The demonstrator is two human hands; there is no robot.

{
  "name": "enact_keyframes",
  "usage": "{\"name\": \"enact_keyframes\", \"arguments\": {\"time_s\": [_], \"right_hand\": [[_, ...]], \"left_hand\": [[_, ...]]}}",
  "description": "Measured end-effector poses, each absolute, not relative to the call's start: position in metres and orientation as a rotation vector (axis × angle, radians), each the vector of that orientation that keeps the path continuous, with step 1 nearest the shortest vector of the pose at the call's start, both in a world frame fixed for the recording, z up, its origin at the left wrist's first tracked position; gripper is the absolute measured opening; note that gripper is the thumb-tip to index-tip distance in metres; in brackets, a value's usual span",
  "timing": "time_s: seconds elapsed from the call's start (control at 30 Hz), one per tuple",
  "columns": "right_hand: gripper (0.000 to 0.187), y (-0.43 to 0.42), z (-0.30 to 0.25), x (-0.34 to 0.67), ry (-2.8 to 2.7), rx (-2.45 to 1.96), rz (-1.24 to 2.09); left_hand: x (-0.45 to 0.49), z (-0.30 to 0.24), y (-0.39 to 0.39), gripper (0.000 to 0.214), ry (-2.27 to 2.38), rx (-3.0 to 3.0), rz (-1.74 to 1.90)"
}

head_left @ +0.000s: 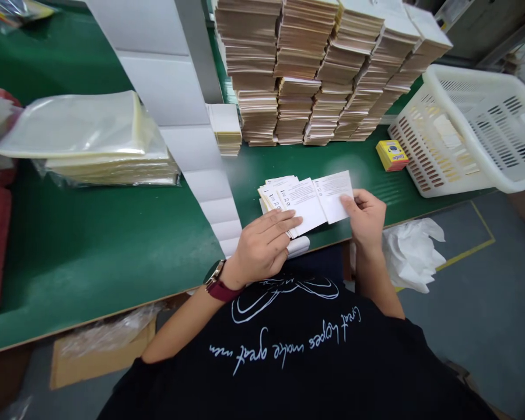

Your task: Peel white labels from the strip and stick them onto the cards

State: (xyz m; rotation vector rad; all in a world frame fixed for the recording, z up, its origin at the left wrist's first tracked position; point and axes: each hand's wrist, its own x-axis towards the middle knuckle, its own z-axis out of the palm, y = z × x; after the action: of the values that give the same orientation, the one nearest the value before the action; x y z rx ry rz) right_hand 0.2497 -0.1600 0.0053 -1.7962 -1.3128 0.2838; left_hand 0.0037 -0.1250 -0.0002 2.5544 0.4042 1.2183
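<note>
1. Head view: a white printed leaflet (pixel 335 201) is above the front part of the bench (pixel 114 233), at its near edge, with its left side against a fanned pile of leaflets (pixel 305 201).
2. The right hand (pixel 368 219) grasps this leaflet by its right edge, thumb on top and the other fingers curled.
3. The left hand (pixel 262 242) lies palm down with its fingers over the near left part of the pile. Its thumb is hidden; whether it grips or only presses cannot be told.
4. A watch (pixel 214 275) with a dark red strap is on the left wrist.
5. Left of the pile, a creased white paper strip (pixel 192 146) runs from the top of the view down to the left hand.
6. Behind the pile, tall paper stacks (pixel 297 58) stand in a row; a lower stack (pixel 227 128) is just beside their left end.
7. To the right, a yellow and red bundle (pixel 392 155) touches or nearly touches a white slotted basket (pixel 461 125), which is tilted.
8. Left of the strip, clear plastic bags (pixel 87 125) lie piled on the bench.
9. A crumpled white bag (pixel 413 251) is beyond the right forearm, below bench level.
</note>
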Motion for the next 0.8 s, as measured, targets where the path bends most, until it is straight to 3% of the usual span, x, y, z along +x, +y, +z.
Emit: {"name": "enact_keyframes", "arguments": {"time_s": [0.17, 0.37, 0.5, 0.63, 0.8], "right_hand": [[0.031, -0.182, -0.004, 0.257, -1.511, -2.066, -0.133], [0.043, -0.212, 0.032, 0.201, -1.848, -1.203, 0.124], [0.034, -0.207, 0.038, 0.191, -1.751, -1.081, 0.308], [0.026, -0.205, 0.033, 0.193, -1.688, -1.119, 0.448], [0.012, -0.206, 0.034, 0.198, -1.725, -1.152, 0.053]], "left_hand": [[0.001, 0.010, -0.122, 0.012, 0.424, 2.382, 1.281], [0.006, 0.037, -0.131, 0.019, 0.480, 2.300, 1.215], [0.008, 0.037, -0.137, 0.010, 0.636, 2.349, 1.292], [0.001, 0.029, -0.139, 0.029, 0.589, 2.646, 1.423], [-0.002, 0.020, -0.136, 0.016, 0.425, 2.724, 1.258]]}}
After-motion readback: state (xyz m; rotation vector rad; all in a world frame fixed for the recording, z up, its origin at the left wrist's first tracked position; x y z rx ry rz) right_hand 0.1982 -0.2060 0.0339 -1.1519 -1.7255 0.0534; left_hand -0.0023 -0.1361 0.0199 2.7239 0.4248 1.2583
